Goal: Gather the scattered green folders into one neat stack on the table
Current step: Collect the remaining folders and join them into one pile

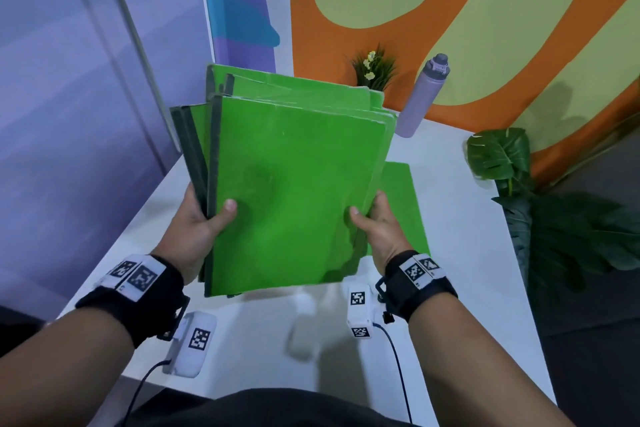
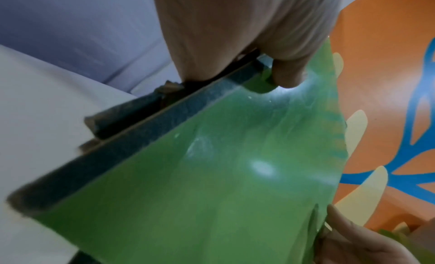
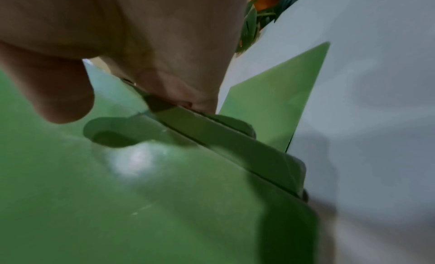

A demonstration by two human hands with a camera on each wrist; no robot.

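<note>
Head view, bundle: I held a fanned bundle of glossy green card folders with dark spine strips (image 1: 298,184) in the air above the white table (image 1: 460,218), tilted toward me, edges not squared.
Head view, left hand: my left hand (image 1: 201,218) gripped the spine side, thumb on the top cover, fingers beneath.
Head view, right hand: my right hand (image 1: 377,225) gripped the open side the same way.
Head view, stray item: one flat green folder on the table (image 1: 403,204) lay under the bundle's right edge, not yet gathered.
Head view, containers: a lilac lidded water bottle (image 1: 420,97) stood upright at the far edge, cap on, contents not visible; I could not see whether the small flowering plant (image 1: 374,68) behind the bundle stood in a pot.
Left wrist view, grip: my thumb (image 2: 287,72) pressed the cover just beside the dark spine strip (image 2: 132,143); several spines sat staggered there.
Right wrist view, grip: my thumb (image 3: 61,93) rested on the top cover; the layered folder edges (image 3: 223,138) stepped outward, with the stray folder below on the table.
Risk, slippage: in my judgement, slick covers and staggered edges could have let inner folders slide out if either grip loosened.
Risk, bottle: a wide swing while setting down might have toppled it.
</note>
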